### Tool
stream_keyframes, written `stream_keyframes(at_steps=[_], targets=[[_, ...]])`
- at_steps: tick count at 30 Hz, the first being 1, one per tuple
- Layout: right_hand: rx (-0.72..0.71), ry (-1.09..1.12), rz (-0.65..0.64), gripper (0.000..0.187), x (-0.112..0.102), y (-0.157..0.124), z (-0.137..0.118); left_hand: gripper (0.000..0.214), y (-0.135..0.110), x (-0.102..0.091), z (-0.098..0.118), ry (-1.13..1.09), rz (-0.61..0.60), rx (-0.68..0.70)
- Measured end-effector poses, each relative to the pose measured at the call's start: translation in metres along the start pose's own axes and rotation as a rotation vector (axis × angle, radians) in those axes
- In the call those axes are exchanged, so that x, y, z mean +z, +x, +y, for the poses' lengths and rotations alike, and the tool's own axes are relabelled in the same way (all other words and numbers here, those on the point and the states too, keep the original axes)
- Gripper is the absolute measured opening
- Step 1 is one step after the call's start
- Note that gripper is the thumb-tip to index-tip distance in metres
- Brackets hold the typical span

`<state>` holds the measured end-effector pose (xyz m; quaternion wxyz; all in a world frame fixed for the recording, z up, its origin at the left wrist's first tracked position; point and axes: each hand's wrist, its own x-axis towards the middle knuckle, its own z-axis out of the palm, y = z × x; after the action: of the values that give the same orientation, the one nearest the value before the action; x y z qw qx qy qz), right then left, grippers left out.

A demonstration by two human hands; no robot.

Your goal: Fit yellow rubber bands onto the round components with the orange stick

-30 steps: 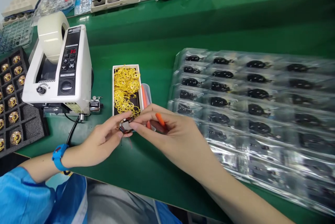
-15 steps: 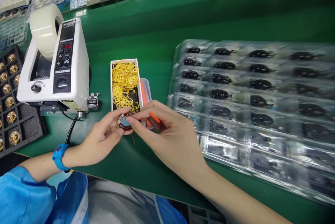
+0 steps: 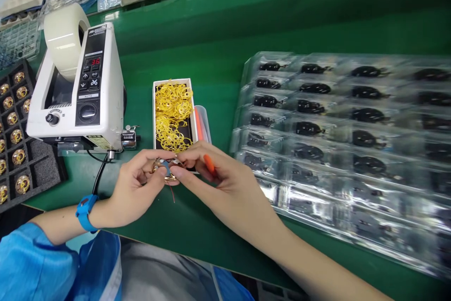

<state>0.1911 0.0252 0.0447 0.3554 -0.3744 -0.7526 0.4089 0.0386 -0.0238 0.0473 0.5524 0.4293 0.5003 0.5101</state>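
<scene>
My left hand (image 3: 132, 188) and my right hand (image 3: 229, 181) meet in front of the box, both pinching a small round electronic part (image 3: 169, 175). It has a gold-coloured rim and a blue patch, and a thin red wire hangs below it. Fingers and thumbs cover much of it. Out of my right hand's curled fingers sticks the orange end of a tool (image 3: 209, 164); the rest of it is hidden. Just behind the hands stands a white open box (image 3: 154, 118) of yellow ring-shaped pieces (image 3: 172, 104).
A white tape dispenser (image 3: 114, 80) with a big tape roll (image 3: 63, 42) stands on the left. Beyond it lies a black foam tray (image 3: 45, 165) holding gold round parts. Clear plastic trays (image 3: 285, 202) with black parts spread across the right. An orange item in a clear container (image 3: 207, 127) sits beside the box.
The round part has turned in my fingers, so less of its blue patch shows. My left thumb now lies over its face. The whole view has shifted slightly.
</scene>
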Motion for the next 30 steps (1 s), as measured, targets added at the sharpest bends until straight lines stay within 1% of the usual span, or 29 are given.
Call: stream_keyframes(at_steps=[2, 4, 6, 8, 10, 12, 14, 15, 16, 17, 18, 19, 20, 21, 22, 24, 25, 27, 30], targets=[[0.036, 0.057, 0.003, 0.014, 0.001, 0.0, 0.0, 0.033, -0.002, 0.001, -0.002, 0.017, -0.006, -0.024], [0.039, 0.059, 0.012, 0.018, 0.003, 0.0, 0.0, 0.033, -0.004, 0.001, -0.006, 0.031, -0.006, -0.042], [0.035, 0.032, 0.012, 0.021, 0.004, -0.001, 0.001, 0.031, -0.004, 0.001, -0.01, 0.065, -0.008, -0.036], [0.011, -0.033, 0.021, 0.021, 0.005, -0.001, 0.003, 0.027, -0.003, -0.002, -0.01, 0.144, -0.024, -0.009], [-0.076, -0.138, 0.05, 0.017, 0.005, -0.001, 0.005, 0.021, 0.001, -0.005, -0.006, 0.296, -0.061, 0.068], [-0.221, -0.274, 0.102, 0.013, 0.004, -0.002, 0.006, 0.018, 0.004, -0.01, 0.001, 0.496, -0.08, 0.223], [-0.383, -0.405, 0.166, 0.011, 0.003, -0.005, 0.004, 0.014, 0.007, -0.012, 0.008, 0.666, -0.052, 0.395], [-0.475, -0.459, 0.173, 0.01, 0.002, -0.008, 0.002, 0.012, 0.008, -0.013, 0.011, 0.709, -0.023, 0.439], [-0.575, -0.499, 0.166, 0.01, 0.001, -0.012, -0.001, 0.011, 0.008, -0.013, 0.013, 0.717, 0.006, 0.428], [-0.688, -0.518, 0.159, 0.011, 0.0, -0.016, -0.003, 0.009, 0.009, -0.013, 0.014, 0.683, 0.031, 0.365], [-0.792, -0.528, 0.154, 0.013, -0.001, -0.02, -0.005, 0.008, 0.009, -0.012, 0.015, 0.608, 0.043, 0.259], [-0.862, -0.537, 0.15, 0.015, -0.001, -0.023, -0.006, 0.008, 0.01, -0.011, 0.015, 0.5, 0.044, 0.133], [-0.889, -0.55, 0.149, 0.016, -0.002, -0.025, -0.006, 0.011, 0.01, -0.01, 0.014, 0.373, 0.039, 0.009], [-0.859, -0.566, 0.165, 0.017, -0.001, -0.026, -0.006, 0.015, 0.01, -0.009, 0.013, 0.244, 0.021, -0.099], [-0.79, -0.581, 0.192, 0.018, -0.001, -0.025, -0.004, 0.021, 0.01, -0.008, 0.012, 0.129, -0.004, -0.18], [-0.639, -0.599, 0.249, 0.021, 0.001, -0.021, -0.001, 0.028, 0.01, -0.006, 0.011, -0.023, -0.047, -0.273], [-0.597, -0.603, 0.294, 0.023, 0.002, -0.017, 0.001, 0.03, 0.008, -0.006, 0.01, -0.063, -0.061, -0.288], [-0.57, -0.62, 0.361, 0.024, 0.004, -0.011, 0.004, 0.03, 0.005, -0.005, 0.009, -0.096, -0.076, -0.272], [-0.576, -0.635, 0.343, 0.021, 0.005, -0.005, 0.006, 0.028, -0.001, -0.004, 0.006, -0.061, -0.071, -0.209]])
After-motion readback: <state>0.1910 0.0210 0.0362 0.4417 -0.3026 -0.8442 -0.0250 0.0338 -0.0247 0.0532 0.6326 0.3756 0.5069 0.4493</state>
